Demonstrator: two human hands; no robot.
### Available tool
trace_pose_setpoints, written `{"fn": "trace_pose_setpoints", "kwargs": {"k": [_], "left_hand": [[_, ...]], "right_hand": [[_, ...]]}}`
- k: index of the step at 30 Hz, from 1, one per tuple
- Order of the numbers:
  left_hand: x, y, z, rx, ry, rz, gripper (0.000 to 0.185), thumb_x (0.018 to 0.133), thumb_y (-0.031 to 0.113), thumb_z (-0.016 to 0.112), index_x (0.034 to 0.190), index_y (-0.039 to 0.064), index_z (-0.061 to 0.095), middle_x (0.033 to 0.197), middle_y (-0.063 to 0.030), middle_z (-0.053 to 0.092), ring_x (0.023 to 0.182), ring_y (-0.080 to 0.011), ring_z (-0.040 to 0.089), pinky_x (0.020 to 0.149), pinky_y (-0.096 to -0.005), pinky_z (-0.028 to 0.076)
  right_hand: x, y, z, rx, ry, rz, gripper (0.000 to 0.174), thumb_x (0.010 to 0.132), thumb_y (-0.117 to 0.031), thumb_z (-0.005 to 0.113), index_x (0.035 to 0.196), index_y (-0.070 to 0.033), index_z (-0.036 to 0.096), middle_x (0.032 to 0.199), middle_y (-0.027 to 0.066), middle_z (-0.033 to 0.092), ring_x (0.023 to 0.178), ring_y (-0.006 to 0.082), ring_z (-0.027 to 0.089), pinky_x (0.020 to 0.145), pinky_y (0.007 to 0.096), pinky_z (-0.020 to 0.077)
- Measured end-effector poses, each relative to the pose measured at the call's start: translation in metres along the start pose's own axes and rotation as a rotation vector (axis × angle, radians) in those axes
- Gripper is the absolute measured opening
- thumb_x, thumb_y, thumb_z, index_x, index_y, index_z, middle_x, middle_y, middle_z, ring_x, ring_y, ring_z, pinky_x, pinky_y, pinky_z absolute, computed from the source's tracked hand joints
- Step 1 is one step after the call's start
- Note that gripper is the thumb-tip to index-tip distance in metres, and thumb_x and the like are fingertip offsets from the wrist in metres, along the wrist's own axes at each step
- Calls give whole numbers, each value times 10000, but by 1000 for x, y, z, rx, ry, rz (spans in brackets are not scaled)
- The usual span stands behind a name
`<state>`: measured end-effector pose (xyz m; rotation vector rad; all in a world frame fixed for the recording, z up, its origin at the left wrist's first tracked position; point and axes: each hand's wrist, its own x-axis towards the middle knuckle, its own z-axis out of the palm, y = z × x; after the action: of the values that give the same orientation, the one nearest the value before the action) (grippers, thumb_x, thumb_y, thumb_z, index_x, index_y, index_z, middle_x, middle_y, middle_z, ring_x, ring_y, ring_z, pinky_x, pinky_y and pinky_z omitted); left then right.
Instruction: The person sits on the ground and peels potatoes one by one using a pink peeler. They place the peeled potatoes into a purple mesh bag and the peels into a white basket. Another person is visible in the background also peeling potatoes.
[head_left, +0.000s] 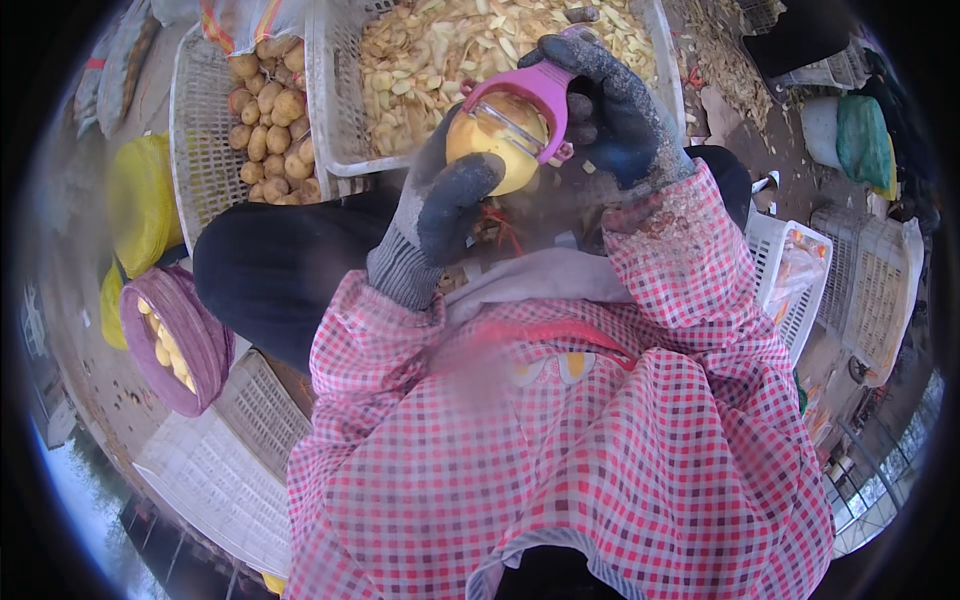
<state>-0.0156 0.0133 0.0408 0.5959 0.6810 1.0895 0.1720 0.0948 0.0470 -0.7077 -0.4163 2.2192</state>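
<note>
My left hand, in a dark-coated grey knit glove, grips a partly peeled potato. Pale yellow flesh shows on most of it, with a patch of brownish skin towards the top. A pink Y-shaped peeler is held in my right hand, whose glove is dirty and wet. The peeler's metal blade lies across the potato's face. Both hands are raised over the near edge of a white plastic crate heaped with potato peelings.
Unpeeled potatoes fill part of another crate at the left. A purple mesh sack holds peeled potatoes. Yellow sacks stand behind it. White crates are at the right; scraps litter the ground.
</note>
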Motion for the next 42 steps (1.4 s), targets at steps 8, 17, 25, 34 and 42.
{"fn": "trace_pose_setpoints", "kwargs": {"k": [8, 17, 25, 34, 42], "left_hand": [[1, -9, -23, -121, 59, -55, 722, 746, 267, 636, 1308, -49, 312, 1161, -222, 515, 976, -311, 587, 803, -402, 520], [1, 9, 4, 245, -85, -11, 727, 687, 98, 752, 1273, -3, 333, 1161, -130, 504, 1039, -185, 533, 864, -310, 470], [-5, 4, -1, 257, -16, -49, 478, 784, 90, 585, 1231, -4, 443, 1089, -96, 548, 908, -170, 586, 757, -290, 503], [105, -115, -8, -555, 635, 106, 175, 856, 225, 511, 942, 72, 514, 860, -74, 568, 750, -192, 581, 644, -300, 498], [157, -46, -22, -246, 461, 177, 448, 875, 446, 456, 1121, 76, 518, 1057, -105, 578, 976, -260, 572, 830, -418, 488]], "right_hand": [[-14, 3, -70, -37, 421, -323, 283, 835, -177, 633, 1062, -19, 572, 671, 8, 504, 577, 104, 489, 487, 241, 389], [-32, -3, 40, -463, 72, -122, 236, 859, -178, 584, 1031, -17, 596, 746, -4, 580, 617, 58, 500, 515, 210, 406], [17, -7, -58, -205, 465, -107, 167, 862, -245, 581, 859, -78, 586, 592, -49, 502, 453, 40, 429, 398, 174, 341], [85, 81, -99, 108, 625, -566, 175, 775, -240, 661, 699, -127, 550, 602, 20, 560, 523, 185, 562, 481, 335, 474], [114, 0, -54, 250, 288, -426, 160, 773, -225, 673, 821, -91, 600, 705, 84, 610, 618, 228, 585, 588, 353, 494]]}}
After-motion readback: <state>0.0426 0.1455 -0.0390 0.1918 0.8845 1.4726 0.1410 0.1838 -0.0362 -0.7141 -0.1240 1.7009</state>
